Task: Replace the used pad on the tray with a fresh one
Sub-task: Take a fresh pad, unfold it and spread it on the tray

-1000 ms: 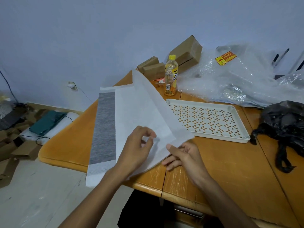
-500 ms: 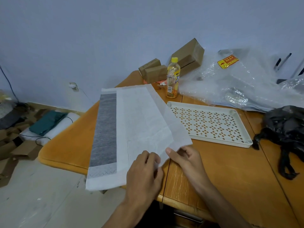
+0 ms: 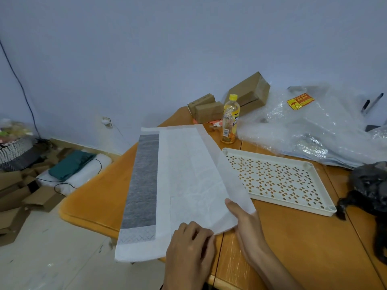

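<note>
A white pad (image 3: pixel 188 174) with a grey strip down its left side lies partly unfolded across the wooden table, its near end hanging over the table's front edge. My left hand (image 3: pixel 190 250) pinches the pad's near edge. My right hand (image 3: pixel 245 222) grips the pad's near right corner, thumb on top, lifting that flap slightly. To the right sits the white perforated tray (image 3: pixel 322 185), bare, its left edge covered by the pad's raised flap.
A yellow-capped drink bottle (image 3: pixel 230 122) stands behind the tray, with brown cardboard boxes (image 3: pixel 247 95) behind it. Clear bubble wrap (image 3: pixel 314 126) lies at the back right and a black plastic bag (image 3: pixel 370 189) at the right edge. Cardboard and a basket are on the floor at left.
The raised flap of the pad has come down and lies flatter. My left hand has moved from the middle of the pad to its near edge, beside my right hand.
</note>
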`<state>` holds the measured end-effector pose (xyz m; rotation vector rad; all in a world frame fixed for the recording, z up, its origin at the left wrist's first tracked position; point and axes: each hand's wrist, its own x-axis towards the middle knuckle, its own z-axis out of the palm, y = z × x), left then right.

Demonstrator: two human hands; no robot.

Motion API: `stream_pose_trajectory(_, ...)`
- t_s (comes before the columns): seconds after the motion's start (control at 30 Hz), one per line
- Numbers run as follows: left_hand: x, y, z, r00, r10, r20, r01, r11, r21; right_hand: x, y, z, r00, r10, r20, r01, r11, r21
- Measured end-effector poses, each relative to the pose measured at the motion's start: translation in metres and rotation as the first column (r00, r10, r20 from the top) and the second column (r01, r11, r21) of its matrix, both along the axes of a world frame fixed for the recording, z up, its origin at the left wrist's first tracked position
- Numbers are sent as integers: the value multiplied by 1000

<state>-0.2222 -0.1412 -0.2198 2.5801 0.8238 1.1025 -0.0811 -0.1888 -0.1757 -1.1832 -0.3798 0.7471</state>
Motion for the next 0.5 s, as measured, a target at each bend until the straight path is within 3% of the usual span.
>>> stream_pose_trajectory(0.27, -8, 9, 9, 993, -116, -25, 112, 985, -131, -18, 17, 11, 986, 118, 114, -110, 991, -77)
stream_pose_trajectory(0.4, -14, 17, 22, 990, -90, 110, 124, 924, -363, -23, 22, 6, 963, 211, 168, -191, 973, -128)
stream_pose_trajectory(0.5, -17, 29, 37, 966, 55, 253, 116, 782, -612, -29, 24, 4, 942, 275, 193, -235, 950, -207)
